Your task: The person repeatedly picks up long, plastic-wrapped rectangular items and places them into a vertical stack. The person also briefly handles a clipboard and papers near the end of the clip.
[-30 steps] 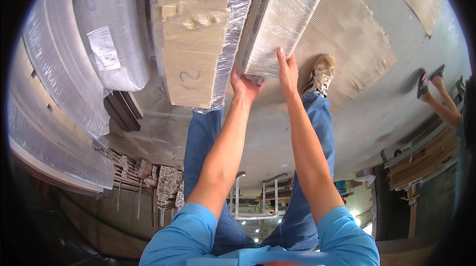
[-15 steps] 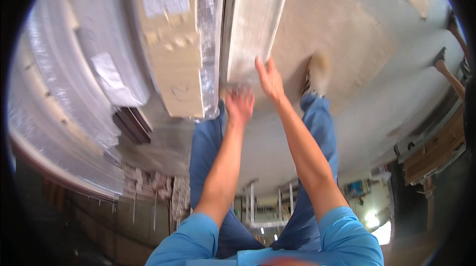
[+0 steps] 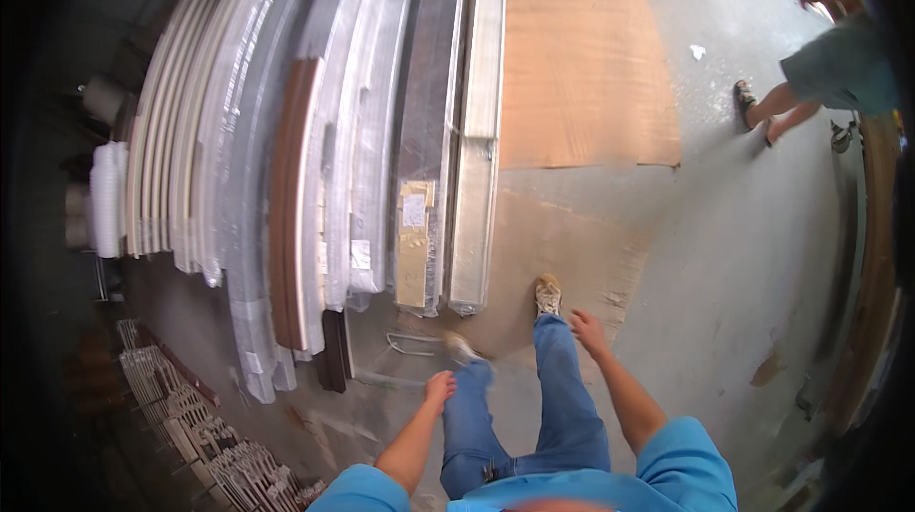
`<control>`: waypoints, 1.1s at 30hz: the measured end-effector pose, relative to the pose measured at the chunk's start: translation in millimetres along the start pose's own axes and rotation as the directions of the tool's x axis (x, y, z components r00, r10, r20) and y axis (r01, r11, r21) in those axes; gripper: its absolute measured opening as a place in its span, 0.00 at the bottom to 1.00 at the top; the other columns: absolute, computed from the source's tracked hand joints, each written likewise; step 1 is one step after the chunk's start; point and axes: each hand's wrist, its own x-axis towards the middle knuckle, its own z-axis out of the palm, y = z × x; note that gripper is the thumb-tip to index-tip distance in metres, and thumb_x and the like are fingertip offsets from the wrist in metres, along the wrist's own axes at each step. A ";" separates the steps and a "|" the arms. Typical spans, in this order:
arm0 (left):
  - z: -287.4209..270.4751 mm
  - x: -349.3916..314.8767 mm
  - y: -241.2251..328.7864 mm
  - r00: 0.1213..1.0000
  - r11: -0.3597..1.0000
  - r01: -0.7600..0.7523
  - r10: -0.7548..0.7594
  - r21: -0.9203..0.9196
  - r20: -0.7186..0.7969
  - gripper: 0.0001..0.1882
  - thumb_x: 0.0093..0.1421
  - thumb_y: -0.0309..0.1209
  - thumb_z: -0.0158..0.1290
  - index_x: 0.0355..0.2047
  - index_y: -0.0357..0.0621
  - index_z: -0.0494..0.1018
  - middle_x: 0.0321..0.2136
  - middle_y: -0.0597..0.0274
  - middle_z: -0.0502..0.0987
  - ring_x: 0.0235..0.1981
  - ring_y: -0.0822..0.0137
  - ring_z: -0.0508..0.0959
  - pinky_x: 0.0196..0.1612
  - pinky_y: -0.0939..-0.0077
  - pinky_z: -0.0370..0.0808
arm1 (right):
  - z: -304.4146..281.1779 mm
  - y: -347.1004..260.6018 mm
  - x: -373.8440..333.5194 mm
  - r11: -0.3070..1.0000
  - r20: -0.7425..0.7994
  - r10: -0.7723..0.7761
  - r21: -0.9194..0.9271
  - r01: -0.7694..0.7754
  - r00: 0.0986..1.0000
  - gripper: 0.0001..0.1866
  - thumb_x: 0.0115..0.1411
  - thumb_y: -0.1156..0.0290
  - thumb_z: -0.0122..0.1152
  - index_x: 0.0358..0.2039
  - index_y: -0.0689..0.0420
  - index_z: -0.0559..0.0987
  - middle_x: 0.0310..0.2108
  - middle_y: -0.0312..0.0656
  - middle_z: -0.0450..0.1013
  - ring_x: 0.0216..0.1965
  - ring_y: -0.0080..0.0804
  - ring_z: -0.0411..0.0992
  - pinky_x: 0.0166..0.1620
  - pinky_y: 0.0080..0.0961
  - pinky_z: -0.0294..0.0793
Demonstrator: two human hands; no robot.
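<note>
My left hand (image 3: 440,389) hangs beside my left thigh, its fingers loosely curled with nothing seen in them. Off my right knee, my right hand (image 3: 589,333) is held in the air with its fingers apart and nothing in it. Both are clear of the stock. In front of me lies a long, pale, plastic-wrapped bundle (image 3: 472,226), its near end just ahead of my shoes. Left of it runs a darker wrapped bundle (image 3: 429,121) with a tan, cardboard-like end piece (image 3: 413,269) bearing a white label.
More long wrapped bundles and brown profiles (image 3: 294,207) lie to the left. A flat cardboard sheet (image 3: 581,64) covers floor on the right. A person in sandals (image 3: 758,113) is at the far right. Slatted pieces (image 3: 205,426) are stacked at the lower left.
Both hands have come away from the near end of the pale bundle and dropped to my sides. The bundles now appear farther off, and more of the floor shows.
</note>
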 end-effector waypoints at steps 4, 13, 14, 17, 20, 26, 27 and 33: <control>72.5 -78.6 18.8 0.970 0.977 -0.207 0.197 0.057 0.141 0.22 0.67 0.45 0.48 0.55 0.45 0.71 0.48 0.56 0.78 0.45 0.65 0.78 0.48 0.69 0.73 | -115.3 103.1 -125.0 0.996 -0.238 0.078 0.064 -0.065 0.968 0.22 0.61 0.61 0.55 0.53 0.57 0.77 0.40 0.43 0.78 0.30 0.33 0.78 0.29 0.27 0.75; 239.0 -174.9 -23.9 0.826 0.697 -0.496 0.195 0.518 0.529 0.22 0.68 0.44 0.44 0.55 0.44 0.70 0.46 0.56 0.78 0.44 0.63 0.79 0.47 0.68 0.74 | -115.1 380.4 -393.4 0.653 -0.332 0.616 0.722 -0.228 0.714 0.17 0.61 0.65 0.57 0.46 0.62 0.77 0.31 0.46 0.75 0.28 0.40 0.78 0.26 0.35 0.77; 247.0 -177.5 -32.1 0.836 0.654 -0.494 0.176 0.573 0.520 0.21 0.68 0.44 0.44 0.54 0.44 0.71 0.44 0.57 0.78 0.42 0.63 0.79 0.46 0.67 0.75 | -103.2 395.3 -404.7 0.563 -0.277 0.665 0.796 -0.222 0.694 0.17 0.61 0.65 0.57 0.46 0.63 0.77 0.31 0.47 0.75 0.28 0.41 0.78 0.26 0.36 0.77; 259.8 -183.1 -49.2 0.859 0.570 -0.470 0.120 0.674 0.497 0.19 0.68 0.44 0.46 0.50 0.44 0.72 0.40 0.58 0.78 0.36 0.64 0.79 0.40 0.67 0.76 | -80.0 426.5 -418.9 0.527 -0.216 0.666 0.814 -0.245 0.714 0.15 0.61 0.65 0.58 0.42 0.64 0.78 0.32 0.50 0.76 0.28 0.42 0.77 0.26 0.40 0.76; 276.7 -191.4 -58.8 0.861 0.459 -0.476 0.072 0.750 0.503 0.19 0.68 0.43 0.47 0.50 0.43 0.71 0.39 0.56 0.79 0.34 0.61 0.79 0.38 0.68 0.76 | -70.3 448.4 -401.0 0.545 -0.302 0.669 0.820 -0.173 0.679 0.16 0.58 0.65 0.56 0.37 0.66 0.80 0.35 0.57 0.77 0.32 0.50 0.77 0.34 0.43 0.77; 394.2 -237.9 -112.0 0.923 0.240 -0.380 0.041 0.893 0.382 0.21 0.67 0.44 0.47 0.49 0.39 0.71 0.36 0.53 0.78 0.35 0.58 0.79 0.32 0.63 0.75 | -122.8 551.3 -431.7 0.530 -0.441 0.805 0.835 -0.147 0.398 0.20 0.57 0.63 0.52 0.45 0.61 0.81 0.49 0.57 0.75 0.51 0.54 0.73 0.55 0.44 0.71; 425.2 -247.2 -131.1 0.917 0.213 -0.395 0.032 0.894 0.397 0.21 0.67 0.45 0.47 0.49 0.40 0.72 0.36 0.53 0.78 0.34 0.58 0.79 0.32 0.63 0.75 | -154.5 578.7 -448.8 0.489 -0.431 0.824 0.869 -0.077 0.368 0.21 0.57 0.62 0.52 0.47 0.60 0.81 0.50 0.55 0.74 0.54 0.53 0.71 0.56 0.43 0.70; 610.5 -302.4 -287.5 0.856 0.098 -0.498 -0.103 0.862 0.506 0.21 0.67 0.47 0.46 0.46 0.40 0.73 0.34 0.54 0.78 0.31 0.57 0.78 0.30 0.63 0.74 | -379.4 703.6 -593.2 0.146 -0.329 0.831 0.907 0.395 0.449 0.23 0.63 0.62 0.55 0.54 0.63 0.73 0.43 0.48 0.75 0.39 0.36 0.76 0.40 0.34 0.77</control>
